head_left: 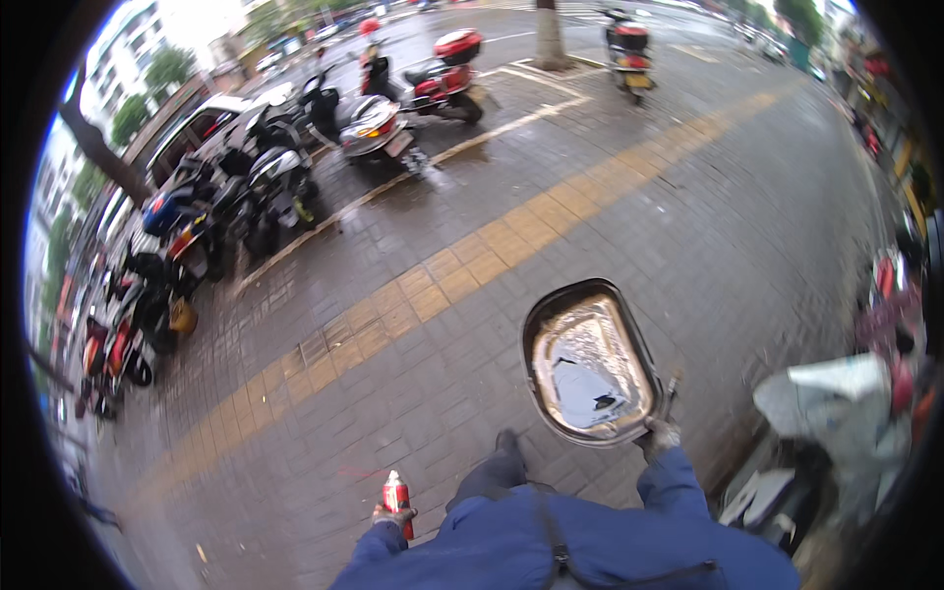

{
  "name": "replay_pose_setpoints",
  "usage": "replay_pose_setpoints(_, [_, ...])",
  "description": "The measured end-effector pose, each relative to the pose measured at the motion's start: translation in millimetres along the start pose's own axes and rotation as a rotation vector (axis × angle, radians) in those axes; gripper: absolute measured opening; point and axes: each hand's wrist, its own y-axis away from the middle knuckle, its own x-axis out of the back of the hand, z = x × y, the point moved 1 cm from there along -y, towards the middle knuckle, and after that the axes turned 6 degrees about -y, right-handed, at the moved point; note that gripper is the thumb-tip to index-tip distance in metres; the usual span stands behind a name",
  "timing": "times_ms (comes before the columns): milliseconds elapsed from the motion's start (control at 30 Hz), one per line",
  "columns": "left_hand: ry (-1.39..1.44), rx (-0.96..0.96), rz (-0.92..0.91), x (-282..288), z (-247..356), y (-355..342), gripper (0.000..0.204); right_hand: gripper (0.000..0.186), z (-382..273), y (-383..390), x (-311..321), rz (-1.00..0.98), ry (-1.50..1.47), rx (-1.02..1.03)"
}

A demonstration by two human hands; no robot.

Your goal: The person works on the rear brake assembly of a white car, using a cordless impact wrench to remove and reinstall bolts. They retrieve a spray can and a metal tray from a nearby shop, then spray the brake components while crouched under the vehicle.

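In my left hand, which wears a dark glove, is an upright red spray can with a pale top. My fingers wrap round its lower part. My gloved right hand grips the near right edge of a shallow black-rimmed pan. Inside the pan lies a shiny, brownish and grey wet surface with a small dark patch; whether it is liquid throughout I cannot tell. Beside that hand a thin stick-like tool points up; its kind is too blurred to make out. The pan and the can are well apart.
Wet grey paving is crossed by a yellow tactile strip. Parked scooters line the left side, with a tree trunk farther off. Close on my right stands a scooter under a pale cover.
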Motion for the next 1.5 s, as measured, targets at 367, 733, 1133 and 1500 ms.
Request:
replay_pose_setpoints(367, [-0.025,-0.472,-0.093,27,543,-251,0.093,0.038,-93,-252,-162,0.315,-0.043,-0.004])
replay_pose_setpoints(733, [-0.116,-0.344,-0.066,44,855,-365,0.081,0.036,-169,-588,-356,0.270,-0.074,0.005])
replay_pose_setpoints(1133, [-0.154,-0.046,-0.109,50,1115,-534,0.094,0.036,-321,-942,-651,0.142,0.086,0.078])
replay_pose_setpoints(1500, [0.151,-0.652,-0.038,123,1652,-717,0.073,0.031,-408,-1196,-835,0.237,-0.046,0.026])
